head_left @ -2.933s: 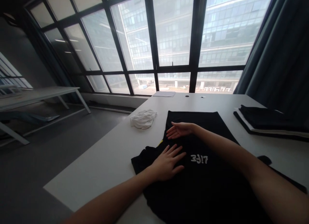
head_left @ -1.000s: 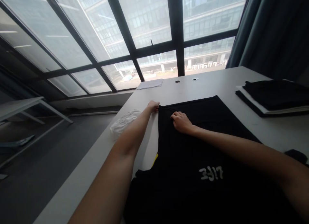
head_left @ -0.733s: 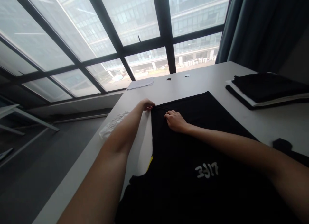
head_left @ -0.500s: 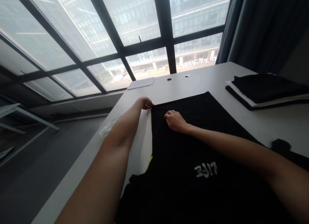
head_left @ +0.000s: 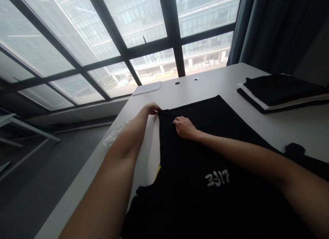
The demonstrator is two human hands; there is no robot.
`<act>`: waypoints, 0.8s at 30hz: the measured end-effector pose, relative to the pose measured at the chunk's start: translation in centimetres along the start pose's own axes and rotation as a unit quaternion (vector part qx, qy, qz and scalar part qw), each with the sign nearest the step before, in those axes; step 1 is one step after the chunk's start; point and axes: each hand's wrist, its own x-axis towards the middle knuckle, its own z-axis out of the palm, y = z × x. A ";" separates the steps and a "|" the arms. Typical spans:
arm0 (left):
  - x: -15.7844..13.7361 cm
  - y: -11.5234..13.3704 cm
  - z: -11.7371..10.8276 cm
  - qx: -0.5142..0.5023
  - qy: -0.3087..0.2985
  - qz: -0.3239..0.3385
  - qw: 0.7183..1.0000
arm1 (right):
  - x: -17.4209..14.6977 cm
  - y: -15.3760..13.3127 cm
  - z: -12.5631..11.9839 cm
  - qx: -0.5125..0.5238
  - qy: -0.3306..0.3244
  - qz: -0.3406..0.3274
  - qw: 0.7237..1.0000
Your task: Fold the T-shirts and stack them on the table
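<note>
A black T-shirt (head_left: 190,153) lies spread on the white table, its hem toward the window. White "LIFE" lettering (head_left: 217,177) on it appears upside down from where I stand. At the hem's left corner, my left hand (head_left: 152,108) pinches the cloth between thumb and fingers. My right hand (head_left: 185,127) is on the cloth just inside that corner, fingers curled and gripping it, with a small crease running between the two hands. Something yellow (head_left: 157,172) peeks out at the shirt's left edge.
Folded dark and white garments (head_left: 280,91) are stacked at the table's right. Paper sheets (head_left: 147,88) lie at the far left edge of the table (head_left: 213,82). Crumpled clear plastic (head_left: 114,136) sits beyond my left forearm. Windows and a dark curtain (head_left: 264,33) stand behind.
The whole view has shifted slightly, so everything sits a little further left and up. Both hands stay at the same places on the T-shirt.
</note>
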 end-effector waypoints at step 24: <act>-2.1 -2.4 0.6 0.150 0.041 0.155 0.976 | 1.2 1.2 -0.8 0.051 0.060 0.114 0.990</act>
